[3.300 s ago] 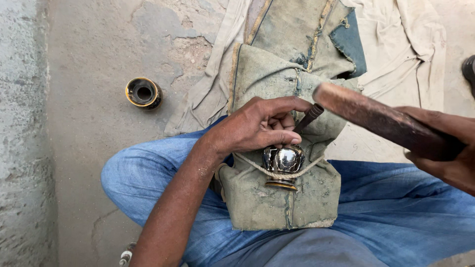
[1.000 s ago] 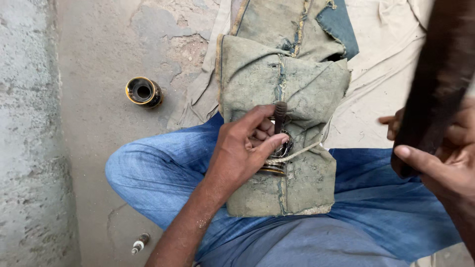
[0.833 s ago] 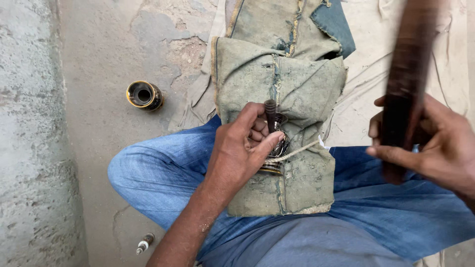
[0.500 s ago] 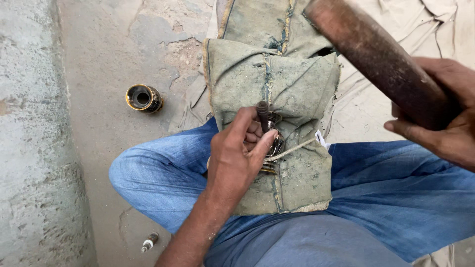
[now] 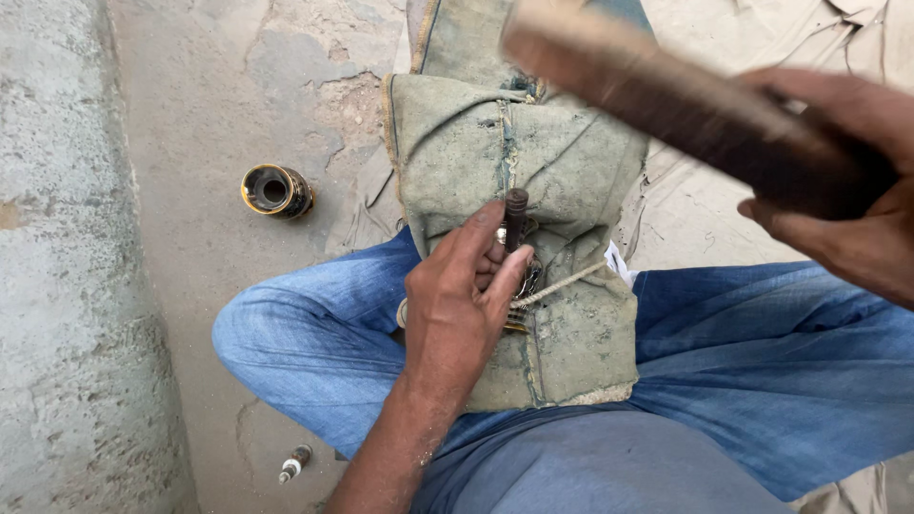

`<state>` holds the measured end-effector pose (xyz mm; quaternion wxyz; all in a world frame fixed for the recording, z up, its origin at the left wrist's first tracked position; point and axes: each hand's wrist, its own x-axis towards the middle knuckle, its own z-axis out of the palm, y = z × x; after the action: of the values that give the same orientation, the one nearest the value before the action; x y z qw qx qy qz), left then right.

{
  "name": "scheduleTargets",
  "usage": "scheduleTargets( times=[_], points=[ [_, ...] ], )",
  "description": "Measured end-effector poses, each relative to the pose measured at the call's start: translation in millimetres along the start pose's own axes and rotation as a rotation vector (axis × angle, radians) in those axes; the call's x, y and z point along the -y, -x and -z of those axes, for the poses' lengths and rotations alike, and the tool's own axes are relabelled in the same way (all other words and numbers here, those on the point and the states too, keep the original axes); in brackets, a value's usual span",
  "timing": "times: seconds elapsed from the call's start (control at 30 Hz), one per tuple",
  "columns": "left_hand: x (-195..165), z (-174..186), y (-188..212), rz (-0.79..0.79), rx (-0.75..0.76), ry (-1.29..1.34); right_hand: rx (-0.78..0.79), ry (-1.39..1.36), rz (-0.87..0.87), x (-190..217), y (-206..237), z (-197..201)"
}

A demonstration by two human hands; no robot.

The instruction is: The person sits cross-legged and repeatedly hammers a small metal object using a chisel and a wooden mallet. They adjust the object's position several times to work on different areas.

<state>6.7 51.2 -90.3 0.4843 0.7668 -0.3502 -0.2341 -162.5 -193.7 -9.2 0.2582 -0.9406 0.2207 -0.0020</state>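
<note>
Nearest the camera is the person's lap, grey shirt cloth at the bottom edge and blue jeans [image 5: 314, 333] over crossed legs that spread to both sides; from the lower middle the left forearm rises to the left hand [image 5: 462, 300], which lies on a folded pad of worn olive cloth [image 5: 562, 343] draped over the legs; the fingers are curled together and pinch a short dark metal punch [image 5: 515, 217], held upright with its blunt top showing just above the fingertips; under the fingers sits a small shiny metal part [image 5: 526, 283], mostly hidden by the hand, with a brass-coloured edge peeking out below; a length of pale cord [image 5: 571, 282] runs from that part across the cloth toward the right; to the right and higher, the right hand [image 5: 843, 205] is wrapped tight round the handle of a heavy wooden mallet [image 5: 666, 114], whose blurred pale head reaches up to the left, above the cloth and well apart from the punch; on the floor by the left knee lies a small white-tipped plug-like piece [image 5: 294, 463]; farther out, on the bare concrete floor [image 5: 209, 105], a short brass-and-black ring [image 5: 275, 190] lies on its side, well apart from the left hand; along the left edge runs a rough concrete kerb [image 5: 67, 286]; beyond the pad, pale crumpled sheeting [image 5: 762, 29] covers the floor at the upper right.
</note>
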Motion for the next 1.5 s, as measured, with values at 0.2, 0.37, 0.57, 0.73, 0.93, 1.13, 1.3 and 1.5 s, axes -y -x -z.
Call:
scheduleTargets(
  times=[0.2,0.37,0.57,0.73,0.93,1.13,1.3,1.5],
  points=[
    [1.7,1.0,-0.7,-0.019,0.009,-0.017,0.219,0.238,-0.092,-9.4,-5.8,3.2],
    [2.5,1.9,-2.4,-0.028,0.012,0.017,0.13,0.116,-0.055,-13.4,-4.0,-1.5],
    [1.6,4.2,-2.3,-0.025,0.025,0.059,0.121,0.011,-0.171,-19.6,3.8,-4.6],
    [3.4,5.0,-3.6,-0.025,0.037,0.024,0.052,0.075,0.046,-15.5,3.6,-6.0],
    [6.6,5.1,-6.1,-0.05,0.058,0.014,0.21,0.174,-0.118,-9.8,3.5,-3.6],
    [9.0,7.7,-4.5,-0.059,0.076,0.047,0.141,0.086,-0.125,-17.6,9.4,-11.5],
    [12.6,9.9,-5.0,-0.099,0.08,0.089,0.119,0.045,-0.138,-18.3,18.4,-10.3],
    [16.3,12.5,-8.7,-0.1,0.133,0.114,0.092,-0.004,-0.218,-10.8,25.8,-8.3]
  ],
)
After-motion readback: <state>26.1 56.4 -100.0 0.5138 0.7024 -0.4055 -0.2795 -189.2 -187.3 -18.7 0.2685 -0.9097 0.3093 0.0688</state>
